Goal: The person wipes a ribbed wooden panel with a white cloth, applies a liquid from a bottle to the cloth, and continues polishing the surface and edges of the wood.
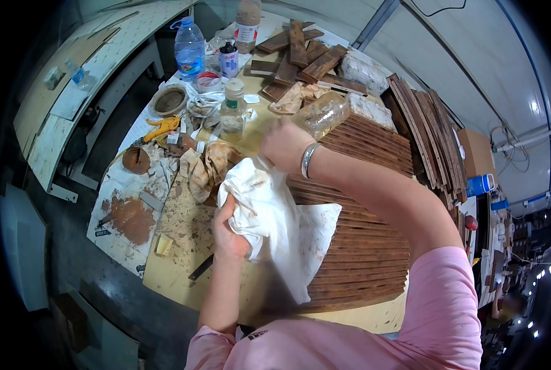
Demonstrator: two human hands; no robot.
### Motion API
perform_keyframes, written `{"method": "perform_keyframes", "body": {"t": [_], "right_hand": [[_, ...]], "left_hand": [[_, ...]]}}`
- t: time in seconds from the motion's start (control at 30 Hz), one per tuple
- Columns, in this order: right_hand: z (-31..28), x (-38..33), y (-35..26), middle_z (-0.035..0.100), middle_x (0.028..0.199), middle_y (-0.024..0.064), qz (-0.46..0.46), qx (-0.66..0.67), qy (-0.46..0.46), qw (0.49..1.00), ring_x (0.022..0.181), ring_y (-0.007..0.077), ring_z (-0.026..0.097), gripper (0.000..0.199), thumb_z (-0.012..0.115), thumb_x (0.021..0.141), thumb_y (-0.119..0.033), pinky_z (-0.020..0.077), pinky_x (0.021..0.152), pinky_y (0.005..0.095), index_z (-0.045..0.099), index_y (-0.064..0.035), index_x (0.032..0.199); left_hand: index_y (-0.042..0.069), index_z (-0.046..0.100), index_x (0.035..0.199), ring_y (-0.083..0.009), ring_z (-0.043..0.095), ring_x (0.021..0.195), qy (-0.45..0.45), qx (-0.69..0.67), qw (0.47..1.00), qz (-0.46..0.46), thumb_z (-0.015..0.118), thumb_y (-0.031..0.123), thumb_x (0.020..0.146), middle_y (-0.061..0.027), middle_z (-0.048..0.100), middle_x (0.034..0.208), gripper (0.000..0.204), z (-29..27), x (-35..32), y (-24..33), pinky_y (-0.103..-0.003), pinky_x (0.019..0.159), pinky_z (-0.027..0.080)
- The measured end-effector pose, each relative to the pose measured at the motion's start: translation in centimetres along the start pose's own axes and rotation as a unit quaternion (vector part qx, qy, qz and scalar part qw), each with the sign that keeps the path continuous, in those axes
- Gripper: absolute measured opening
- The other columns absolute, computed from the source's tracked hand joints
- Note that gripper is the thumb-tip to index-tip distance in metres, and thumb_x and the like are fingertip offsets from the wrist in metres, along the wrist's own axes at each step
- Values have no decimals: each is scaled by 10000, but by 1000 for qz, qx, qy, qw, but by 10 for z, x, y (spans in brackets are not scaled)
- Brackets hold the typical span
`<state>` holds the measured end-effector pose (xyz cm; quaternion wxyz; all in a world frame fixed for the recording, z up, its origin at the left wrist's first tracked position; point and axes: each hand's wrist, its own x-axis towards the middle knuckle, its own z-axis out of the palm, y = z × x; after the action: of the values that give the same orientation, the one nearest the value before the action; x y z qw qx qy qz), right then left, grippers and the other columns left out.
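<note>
A white cloth [260, 209] with faint brown stains hangs bunched in front of me. From below, my left hand [231, 231] is closed around its left side. My right hand [285, 147], with a silver bangle at the wrist, is closed at the cloth's upper edge; its fingertips are partly hidden. Just beyond that hand a clear plastic bottle [323, 116] lies on its side. Under the cloth's loose right end are rows of dark brown wooden slats [362, 246]. A glass bottle [233, 114] with a green label stands upright to the left of my right hand.
Stained rags [209, 166], a yellow-handled tool [161, 127] and a brown spill [129, 219] lie to the left. Farther back are a large water bottle [190, 52] and loose wood pieces [297, 61]. Boards [423, 135] lean at the right. A dark flat strip [201, 267] lies near the front edge.
</note>
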<state>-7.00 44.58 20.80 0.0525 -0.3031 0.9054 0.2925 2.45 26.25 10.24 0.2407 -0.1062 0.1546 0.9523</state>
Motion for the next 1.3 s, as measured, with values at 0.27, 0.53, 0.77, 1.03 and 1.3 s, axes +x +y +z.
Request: {"method": "perform_keyframes", "body": {"t": [0.27,0.53,0.77,1.03,1.3], "right_hand": [[3,23,14,680,910,91,117,213,177,954,919,283,636,213,716,705,-257,494,851,418,714,-86,832],[56,56,34,738,961,92,298,744,351,484,858,179,693,371,861,728,-207,546,792,332,696,-9,996],[71,-14,36,540,1385,210,200,658,248,682,1292,274,517,877,851,746,-387,384,1118,370,448,-7,1425],[140,-431,-45,375,1528,222,468,545,198,667,1418,334,357,1061,873,644,-387,272,1187,411,349,-73,1510],[176,-542,-277,409,1480,235,591,573,154,546,1381,375,371,1153,908,542,-353,264,1182,414,342,19,1475]], "left_hand": [[-5,395,1446,-347,530,1276,-33,0,999,9,503,276,1004,-186,510,1417,535,9,-11,12,-515,1083,426],[-7,448,1406,-350,551,1249,14,73,997,-12,539,214,993,-190,548,1366,477,7,-31,10,-524,1069,442],[-49,552,1301,-203,603,1121,-38,342,936,-80,542,54,953,-118,625,1220,362,30,-67,-22,-345,933,498],[65,548,1361,-348,439,1370,-476,725,488,-99,614,-59,752,-130,522,1440,625,58,-103,-126,-496,1141,316],[78,436,1445,-299,362,1415,-643,756,118,33,613,38,775,-87,394,1541,694,53,-126,-261,-526,1140,285]]}}
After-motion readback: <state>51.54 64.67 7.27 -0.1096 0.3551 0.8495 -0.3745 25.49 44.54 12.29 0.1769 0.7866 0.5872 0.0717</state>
